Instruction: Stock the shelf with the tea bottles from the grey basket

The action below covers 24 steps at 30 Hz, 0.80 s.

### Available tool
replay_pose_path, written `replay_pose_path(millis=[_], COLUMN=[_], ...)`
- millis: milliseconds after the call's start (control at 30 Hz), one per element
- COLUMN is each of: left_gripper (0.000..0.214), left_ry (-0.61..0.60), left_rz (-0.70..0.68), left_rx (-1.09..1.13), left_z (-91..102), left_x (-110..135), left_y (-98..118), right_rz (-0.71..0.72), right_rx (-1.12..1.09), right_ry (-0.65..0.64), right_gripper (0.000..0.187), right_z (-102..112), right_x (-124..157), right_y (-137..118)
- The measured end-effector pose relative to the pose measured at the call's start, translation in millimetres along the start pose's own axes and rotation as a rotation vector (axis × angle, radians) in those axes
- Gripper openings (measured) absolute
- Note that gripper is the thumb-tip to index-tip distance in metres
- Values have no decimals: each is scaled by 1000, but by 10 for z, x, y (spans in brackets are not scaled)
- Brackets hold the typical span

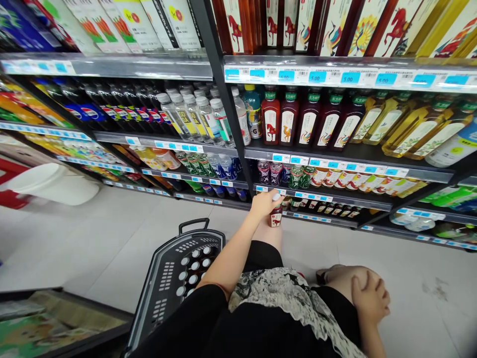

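Left hand (265, 203) grips bottle (276, 219) near shelf edge (311, 195); right hand (370, 297) rests on knee (341, 282), floor (413, 273) alongside.

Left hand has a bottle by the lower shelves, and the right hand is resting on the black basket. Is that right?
Not quite: the right hand rests on the person's right knee, as the head view shows. The left hand does hold a bottle by the lower shelves.

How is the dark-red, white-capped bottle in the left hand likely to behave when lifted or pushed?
The dark-red, white-capped bottle would probably tip if pushed high, being taller than wide. It may feel heavy for its size, its colour suggesting drink inside. Held near the top by the left hand, it might swing.
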State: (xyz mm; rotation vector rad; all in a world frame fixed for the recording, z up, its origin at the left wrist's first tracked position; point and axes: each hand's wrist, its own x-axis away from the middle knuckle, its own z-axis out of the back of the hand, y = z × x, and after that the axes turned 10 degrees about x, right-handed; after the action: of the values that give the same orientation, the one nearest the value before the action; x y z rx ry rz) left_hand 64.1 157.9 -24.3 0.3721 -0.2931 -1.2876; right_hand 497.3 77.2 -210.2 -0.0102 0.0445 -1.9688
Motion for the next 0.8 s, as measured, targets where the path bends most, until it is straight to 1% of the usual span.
replay_pose_path(millis=[167,333,500,633,800], left_gripper=[45,42,43,48,42], left_ry=[2,8,-9,-6,-4], left_rz=[-15,-2,8,0,-15], left_rx=[10,25,25,-7,-28], left_z=[-20,24,39,19,-14], left_x=[11,13,7,9,-5], left_y=[-24,-56,-42,-30,20], right_rz=[9,3,-9,-14,-10], right_rx=[-20,-34,-31,-33,-29], right_ry=[-9,20,39,28,5], right_gripper=[90,89,89,90,91], right_z=[6,-40,-64,-30,20], right_x=[25,32,34,38,44], right_y=[16,73,106,90,45])
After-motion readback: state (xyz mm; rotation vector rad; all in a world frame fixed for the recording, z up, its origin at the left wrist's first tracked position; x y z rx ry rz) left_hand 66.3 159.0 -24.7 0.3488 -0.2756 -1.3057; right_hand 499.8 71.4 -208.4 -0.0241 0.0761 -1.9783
